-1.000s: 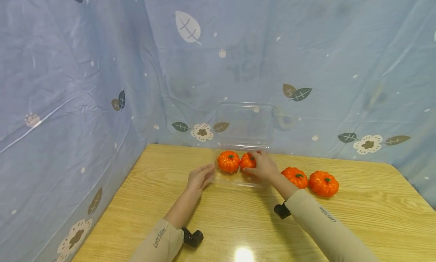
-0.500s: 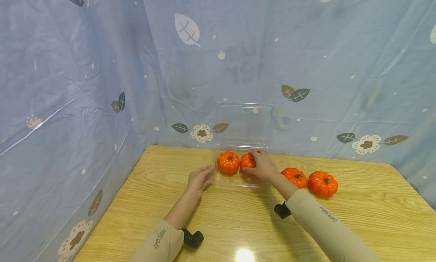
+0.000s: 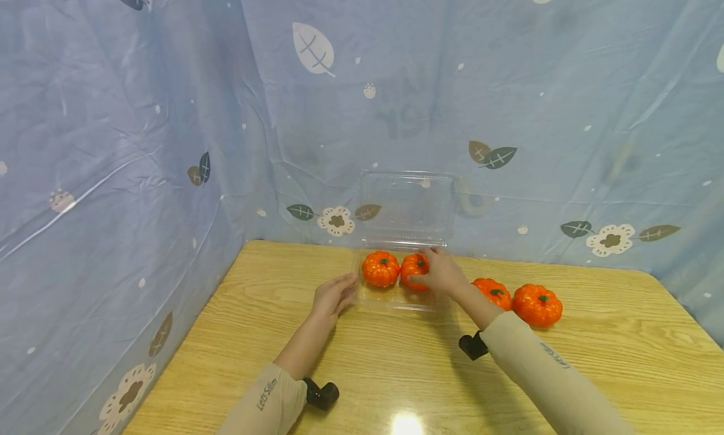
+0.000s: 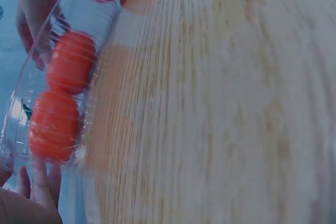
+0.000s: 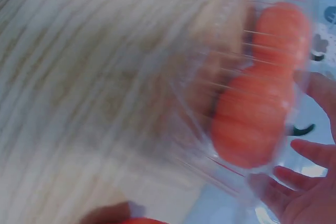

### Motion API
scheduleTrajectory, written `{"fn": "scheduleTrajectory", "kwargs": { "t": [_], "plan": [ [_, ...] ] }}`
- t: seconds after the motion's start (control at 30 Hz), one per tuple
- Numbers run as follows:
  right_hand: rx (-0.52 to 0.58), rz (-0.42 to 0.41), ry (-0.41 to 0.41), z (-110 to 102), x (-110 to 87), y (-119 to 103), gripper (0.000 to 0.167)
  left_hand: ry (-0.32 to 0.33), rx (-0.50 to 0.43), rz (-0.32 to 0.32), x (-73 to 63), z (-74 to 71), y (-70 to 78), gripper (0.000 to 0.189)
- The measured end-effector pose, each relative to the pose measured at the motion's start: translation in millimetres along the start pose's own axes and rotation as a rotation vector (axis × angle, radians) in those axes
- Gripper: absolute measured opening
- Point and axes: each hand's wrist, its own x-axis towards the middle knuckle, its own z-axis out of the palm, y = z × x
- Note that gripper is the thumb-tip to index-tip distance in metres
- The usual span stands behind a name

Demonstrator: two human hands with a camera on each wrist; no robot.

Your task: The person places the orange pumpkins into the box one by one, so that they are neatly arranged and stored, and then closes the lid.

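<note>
A clear plastic clamshell container (image 3: 415, 307) lies at the back of the table, its lid (image 3: 406, 202) raised against the cloth. Inside, two small orange pumpkins with green stems sit side by side, a left pumpkin (image 3: 381, 269) and a right pumpkin (image 3: 412, 273). My left hand (image 3: 334, 295) rests its extended fingers against the container's left end. Above the right pumpkin is my right hand (image 3: 445, 273), fingers and thumb spread apart around its right side. In the right wrist view the spread fingers (image 5: 310, 153) lie beside that pumpkin's stem, loosely, without a closed grip.
Two more orange pumpkins stand on the wooden table (image 3: 362, 372) to the container's right: a nearer pumpkin (image 3: 493, 293), partly behind my right forearm, and an outer pumpkin (image 3: 537, 305). Blue patterned cloth (image 3: 339, 121) hangs behind the table and along its left side.
My right hand's fingers have loosened from the right pumpkin, and the hand has shifted slightly right. The pumpkin stays in the container. My left hand has not moved.
</note>
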Motion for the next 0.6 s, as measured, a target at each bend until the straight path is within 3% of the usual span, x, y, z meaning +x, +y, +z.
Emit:
{"fn": "scheduleTrajectory", "kwargs": {
  "t": [0.2, 0.4, 0.6],
  "plan": [
    [-0.010, -0.009, -0.056, -17.7, -3.2, -4.3, 0.068, 0.005, 0.004, 0.004, 0.1, 0.4, -0.5, 0.038],
    [0.024, -0.030, -0.060, -30.7, -8.6, -4.8, 0.057, 0.004, 0.005, 0.006, -1.3, -0.1, -1.2, 0.037],
    [-0.002, 0.023, -0.077, -41.8, -15.4, -6.6, 0.043, -0.001, 0.006, 0.009, -1.6, -0.5, -1.4, 0.036]
  ]
}}
